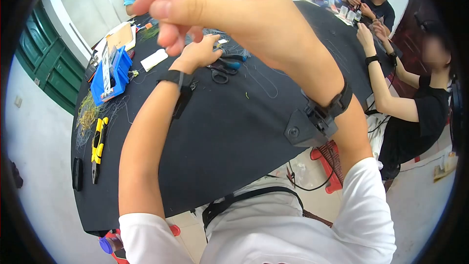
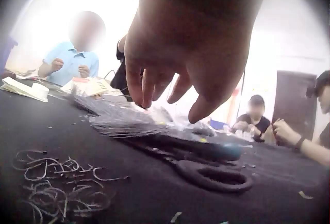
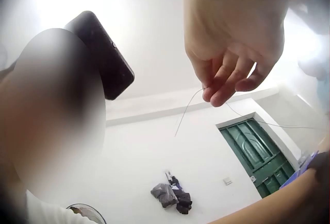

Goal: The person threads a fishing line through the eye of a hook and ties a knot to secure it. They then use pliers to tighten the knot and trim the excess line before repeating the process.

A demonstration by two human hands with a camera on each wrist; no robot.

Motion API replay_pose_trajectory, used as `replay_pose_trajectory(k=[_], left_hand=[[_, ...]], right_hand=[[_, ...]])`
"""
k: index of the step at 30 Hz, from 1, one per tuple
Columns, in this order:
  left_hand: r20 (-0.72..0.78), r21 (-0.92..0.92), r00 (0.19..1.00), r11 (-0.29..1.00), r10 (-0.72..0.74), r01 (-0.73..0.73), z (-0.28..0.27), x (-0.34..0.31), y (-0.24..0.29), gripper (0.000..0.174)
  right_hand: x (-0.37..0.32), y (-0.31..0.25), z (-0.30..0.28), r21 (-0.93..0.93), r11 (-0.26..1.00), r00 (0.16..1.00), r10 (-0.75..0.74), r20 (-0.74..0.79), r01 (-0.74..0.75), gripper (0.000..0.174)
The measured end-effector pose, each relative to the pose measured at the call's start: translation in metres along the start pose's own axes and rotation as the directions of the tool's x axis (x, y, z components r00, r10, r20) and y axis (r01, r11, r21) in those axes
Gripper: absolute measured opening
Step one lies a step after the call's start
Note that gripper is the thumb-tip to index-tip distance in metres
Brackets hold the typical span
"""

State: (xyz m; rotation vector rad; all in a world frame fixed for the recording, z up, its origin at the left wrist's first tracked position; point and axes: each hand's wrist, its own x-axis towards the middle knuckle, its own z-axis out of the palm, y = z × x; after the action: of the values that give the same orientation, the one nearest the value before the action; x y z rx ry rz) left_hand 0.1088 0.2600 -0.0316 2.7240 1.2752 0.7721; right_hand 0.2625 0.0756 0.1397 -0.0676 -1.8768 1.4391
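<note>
My right hand (image 1: 244, 7) is raised high in front of the head camera. In the right wrist view its thumb and fingers pinch a thin fishing line (image 3: 186, 112), with a short end hanging down and the rest running off to the right. My left hand (image 1: 198, 54) reaches out over the far part of the table, its fingers (image 2: 148, 87) spread loosely downward. Close under them lies a bundle of grey line (image 2: 129, 123). Black-handled scissors (image 2: 211, 176) lie beside the bundle, with a blue-ended tool (image 1: 234, 60) next to them.
Loose fish hooks (image 2: 62, 183) lie on the black table (image 1: 205, 137). A blue bin (image 1: 111, 76), yellow-handled pliers (image 1: 99, 142) and tangled yellow strands (image 1: 86, 117) are on the left. A white card (image 1: 154, 60) lies nearby. Other people sit around the table, one (image 1: 415, 102) at the right.
</note>
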Motion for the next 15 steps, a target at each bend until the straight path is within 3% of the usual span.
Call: replay_pose_trajectory(k=[2,4,5,7,9,11,13,15], left_hand=[[-0.104,-0.087,0.995,0.996,0.009,-0.018,-0.028,-0.017,0.030,0.040],[-0.096,-0.284,0.994,0.958,-0.054,0.024,-0.065,-0.039,0.065,0.036],[-0.065,-0.386,0.993,0.920,-0.100,0.068,-0.083,-0.054,0.079,0.034],[0.080,-0.590,0.968,0.771,-0.239,0.239,-0.117,-0.089,0.102,0.031],[0.235,-0.697,0.893,0.573,-0.385,0.431,-0.141,-0.129,0.115,0.029],[0.247,-0.738,0.836,0.463,-0.490,0.490,-0.149,-0.162,0.116,0.027],[-0.013,-0.752,0.889,0.590,-0.459,0.294,-0.143,-0.186,0.100,0.023],[-0.275,-0.668,0.875,0.734,-0.399,0.125,-0.153,-0.199,0.096,0.018]], right_hand=[[0.005,-0.001,-0.006,0.134,0.990,0.991,0.018,0.133,-0.036,0.024],[-0.004,0.008,0.018,-0.169,0.976,0.982,-0.155,-0.109,0.135,0.020],[-0.005,0.016,0.019,-0.096,0.986,0.978,-0.149,-0.146,0.135,0.020],[-0.009,0.027,0.019,-0.046,0.997,0.987,-0.071,-0.146,0.065,0.021],[-0.006,0.053,0.016,0.001,1.000,0.993,-0.024,-0.118,0.024,0.021],[-0.005,0.074,0.016,-0.017,0.999,0.992,0.045,-0.120,-0.047,0.021],[-0.007,0.086,0.019,0.042,0.989,0.983,0.148,-0.105,-0.145,0.023],[-0.008,0.095,0.018,0.059,0.974,0.972,0.221,-0.084,-0.217,0.026]])
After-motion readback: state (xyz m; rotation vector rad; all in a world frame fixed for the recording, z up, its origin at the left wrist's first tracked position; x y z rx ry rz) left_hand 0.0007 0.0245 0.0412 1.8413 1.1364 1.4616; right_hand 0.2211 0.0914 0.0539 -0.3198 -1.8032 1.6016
